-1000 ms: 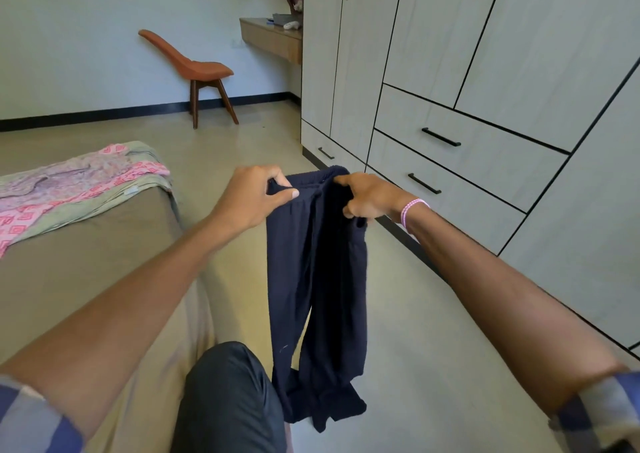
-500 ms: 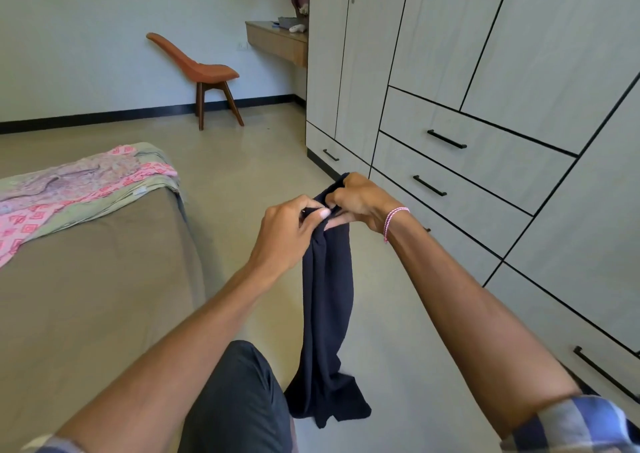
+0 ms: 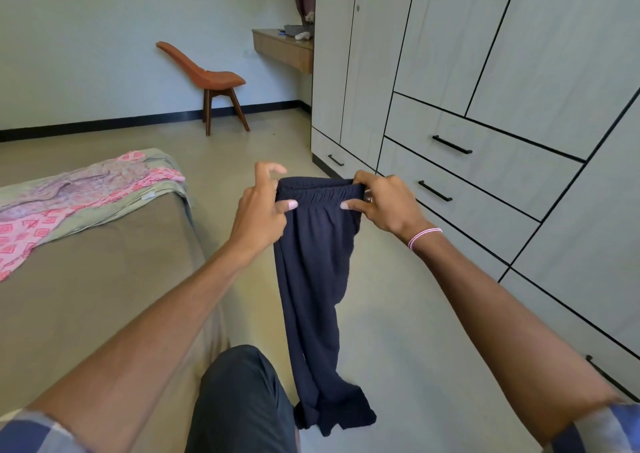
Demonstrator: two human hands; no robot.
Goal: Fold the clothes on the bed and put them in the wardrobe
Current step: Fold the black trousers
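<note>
- We hold up a pair of dark blue pants (image 3: pixel 313 272) in front of us, out past the edge of the bed (image 3: pixel 104 279).
- Our left hand (image 3: pixel 259 210) pinches the left end of the stretchy waistband between thumb and fingers; two fingers stick up loose.
- Our right hand (image 3: pixel 384 203) grips the right end of the waistband, thumb in front and fingers curled behind.
- The waistband runs flat from hand to hand — side to side.
- The long part of the pants hangs straight down from our hands, so the pants are tall, not wide. The leg ends bunch up low, just beside our knee (image 3: pixel 242 393), and seem to reach the floor (image 3: pixel 415 348).
- We think the two legs lie one on top of the other, but the folds make it hard to tell.
- The bed is on our left, so the left hand is nearer to it. The wardrobe (image 3: pixel 485 71) is on our right, with its doors and drawers shut, so the right hand is nearer to that.
- To fold the pants, we think the low end must come up to the waistband — or the pants must swing left and lie down on the bed.
- More clothes, pink and green (image 3: pixel 69 203), wait at the far end of the bed.
</note>
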